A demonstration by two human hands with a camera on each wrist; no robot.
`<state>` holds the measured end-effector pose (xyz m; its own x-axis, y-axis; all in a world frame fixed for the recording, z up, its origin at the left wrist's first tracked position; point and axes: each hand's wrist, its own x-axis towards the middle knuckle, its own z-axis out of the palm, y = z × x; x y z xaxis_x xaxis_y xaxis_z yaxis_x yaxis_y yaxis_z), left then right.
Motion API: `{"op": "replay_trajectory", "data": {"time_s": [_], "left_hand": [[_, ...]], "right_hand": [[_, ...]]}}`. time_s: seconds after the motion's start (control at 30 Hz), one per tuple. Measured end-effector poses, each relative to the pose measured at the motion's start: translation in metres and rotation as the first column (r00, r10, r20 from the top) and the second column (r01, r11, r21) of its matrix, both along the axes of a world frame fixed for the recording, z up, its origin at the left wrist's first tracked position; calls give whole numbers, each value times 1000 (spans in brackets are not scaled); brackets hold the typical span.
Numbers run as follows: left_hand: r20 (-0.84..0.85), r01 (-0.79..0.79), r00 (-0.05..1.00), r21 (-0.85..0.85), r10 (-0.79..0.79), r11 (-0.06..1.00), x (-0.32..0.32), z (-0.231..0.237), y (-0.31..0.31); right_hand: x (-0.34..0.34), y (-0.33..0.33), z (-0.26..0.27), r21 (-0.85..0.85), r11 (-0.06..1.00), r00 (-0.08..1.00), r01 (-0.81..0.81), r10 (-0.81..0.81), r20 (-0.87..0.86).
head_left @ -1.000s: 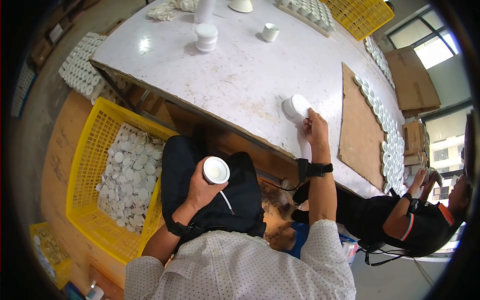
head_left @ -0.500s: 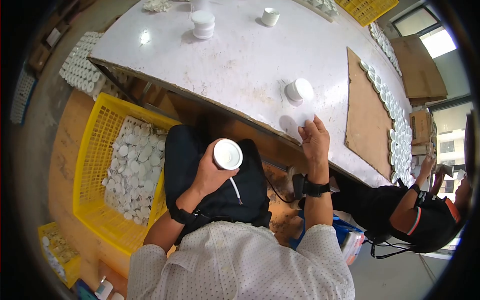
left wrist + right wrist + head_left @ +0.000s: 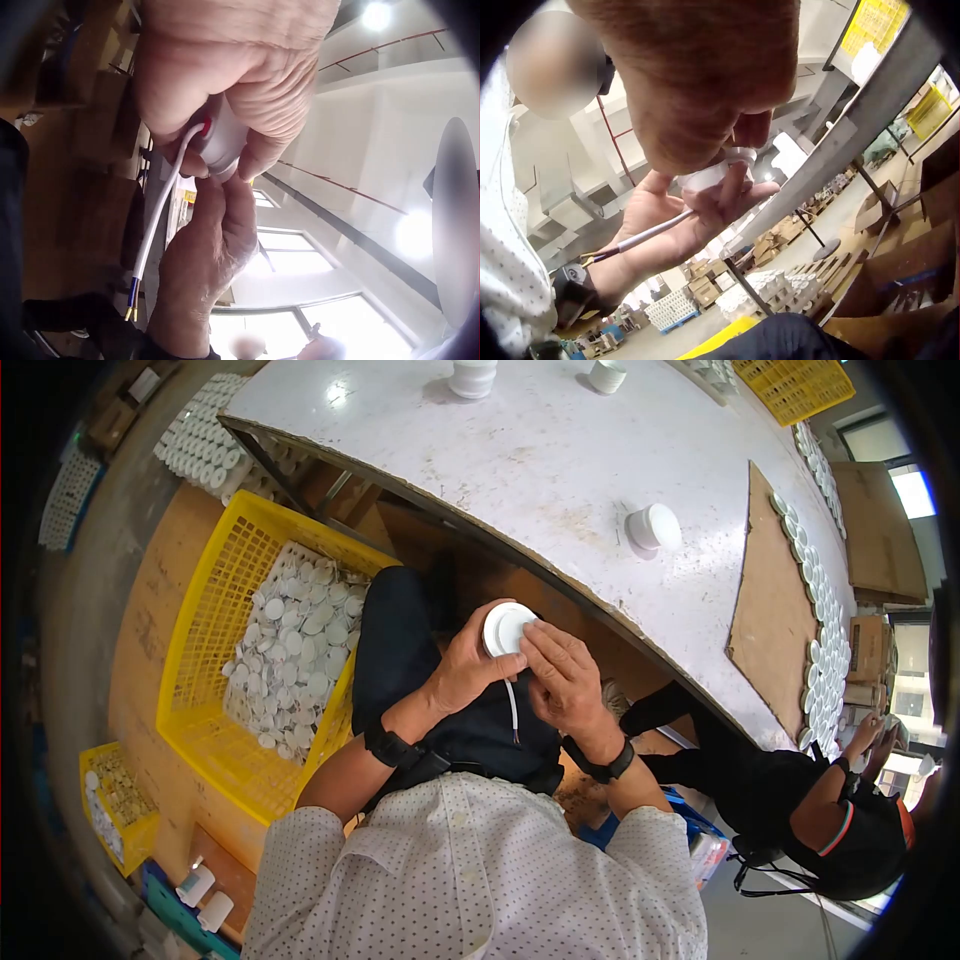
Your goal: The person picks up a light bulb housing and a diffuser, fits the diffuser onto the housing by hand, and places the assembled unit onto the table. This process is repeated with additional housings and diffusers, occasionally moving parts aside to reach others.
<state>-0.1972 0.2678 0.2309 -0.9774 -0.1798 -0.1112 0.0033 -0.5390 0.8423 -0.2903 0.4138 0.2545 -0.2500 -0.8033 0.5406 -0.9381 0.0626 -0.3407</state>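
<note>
Above the lap, the left hand (image 3: 458, 672) grips a round white housing (image 3: 491, 632) with a white cable (image 3: 514, 710) hanging from its side. A flat white disc (image 3: 514, 626) lies on the housing's upturned face, and the right hand (image 3: 566, 678) holds it there with its fingertips. In the left wrist view, fingers and thumb of the left hand (image 3: 232, 60) wrap the housing (image 3: 225, 142), while the right hand (image 3: 202, 262) pinches at its rim. Bare coloured wire ends show on the cable (image 3: 656, 230) in the right wrist view; the right hand (image 3: 705, 82) hides part of the housing.
A stack of white discs (image 3: 655, 527) stands on the white table (image 3: 560, 470), with brown cardboard (image 3: 770, 610) and rows of white rings (image 3: 825, 650) to its right. At left, a yellow basket (image 3: 190, 660) holds many discs. Another person (image 3: 850, 810) sits at the right.
The right hand has moved from the disc stack on the table down to the housing and now touches it. The left hand keeps its grip. The head view has shifted.
</note>
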Motion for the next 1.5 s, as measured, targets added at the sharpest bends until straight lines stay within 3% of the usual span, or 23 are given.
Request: {"op": "replay_trajectory", "data": {"time_s": [0.07,0.17,0.5,0.6,0.67,0.73,0.83,0.87,0.93,1.0,1.07,1.1,1.17,1.2,1.23,1.27,1.4,1.47,1.5], "left_hand": [[83,7,996,13,-8,1000,0,1,-1],[-15,-45,999,-7,45,999,-2,-16,2],[31,-87,996,68,85,994,2,-15,3],[27,-106,994,-35,107,994,5,-18,5],[75,-117,988,-234,138,965,5,-15,5],[38,-118,991,-145,125,982,4,-18,5],[53,-172,985,214,165,961,2,-4,-1],[36,-196,980,141,193,970,2,-11,-11],[9,-266,964,53,266,962,7,-23,-42],[46,-394,918,-18,394,919,22,-38,-79],[170,-551,800,-174,576,816,46,-57,-117],[236,-609,708,-274,666,745,61,-67,-137],[261,-619,605,-440,752,650,96,-98,-178],[324,-625,528,-477,785,618,108,-102,-184],[381,-627,444,-515,811,585,121,-105,-190],[406,-578,450,-546,795,606,142,-122,-205],[502,-517,357,-596,788,614,210,-177,-240],[517,-510,339,-601,786,615,229,-181,-244],[557,-502,316,-589,768,633,239,-184,-246]], "right_hand": [[1,-3,0,-12,1000,1000,-18,18,9],[4,-8,-2,-34,999,999,-40,40,11],[7,-10,-6,-7,999,993,-43,42,-114],[9,-8,-10,-19,1000,991,-16,14,-131],[11,-6,-13,-23,1000,994,-11,9,-108],[11,-6,-7,-28,999,999,19,-20,-49],[8,-5,8,-11,1000,996,-9,10,91],[1,-2,15,11,1000,992,3,-4,130],[-27,13,29,-25,989,989,144,-143,40],[-69,34,41,-110,919,924,378,-381,-10],[-137,77,23,-232,786,778,574,-611,-146],[-172,105,18,-215,720,696,660,-694,-185],[-218,147,9,-103,416,385,904,-894,-230],[-227,161,9,-112,416,384,902,-894,-229],[-235,172,10,-9,350,349,937,-935,-58],[-240,175,11,105,299,287,949,-952,109],[-221,158,42,188,426,410,885,-904,119],[-218,149,57,284,382,280,879,-898,339],[-216,149,57,272,382,284,883,-897,338]]}}
